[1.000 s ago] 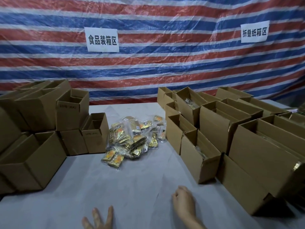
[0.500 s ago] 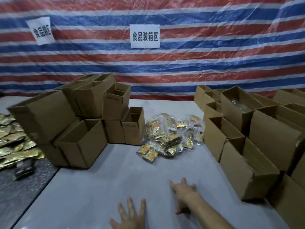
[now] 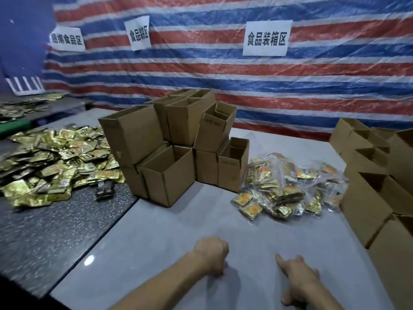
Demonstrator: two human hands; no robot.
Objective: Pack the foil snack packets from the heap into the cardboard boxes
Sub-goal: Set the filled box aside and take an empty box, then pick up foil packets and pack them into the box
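A large heap of gold foil snack packets (image 3: 55, 166) covers the dark speckled table on the left. A smaller pile of packets in clear bags (image 3: 286, 186) lies on the pale grey table (image 3: 178, 231). Open, empty cardboard boxes (image 3: 169, 175) are stacked between the two piles, and more boxes (image 3: 368, 198) line the right edge. My left hand (image 3: 211, 253) rests near the table's front with its fingers curled under, holding nothing. Beside it, my right hand (image 3: 297, 278) lies on the table with the index finger stretched out and nothing in it.
A red, white and blue striped tarp with white paper signs (image 3: 266, 39) hangs behind the tables. More foil packets (image 3: 20, 108) lie on a far table at the back left. The dark table (image 3: 44, 238) meets the grey one along a diagonal edge.
The view has swung left, bringing the large foil heap and dark table into sight. My left hand's fingers went from spread to curled. Both forearms reach further onto the table.
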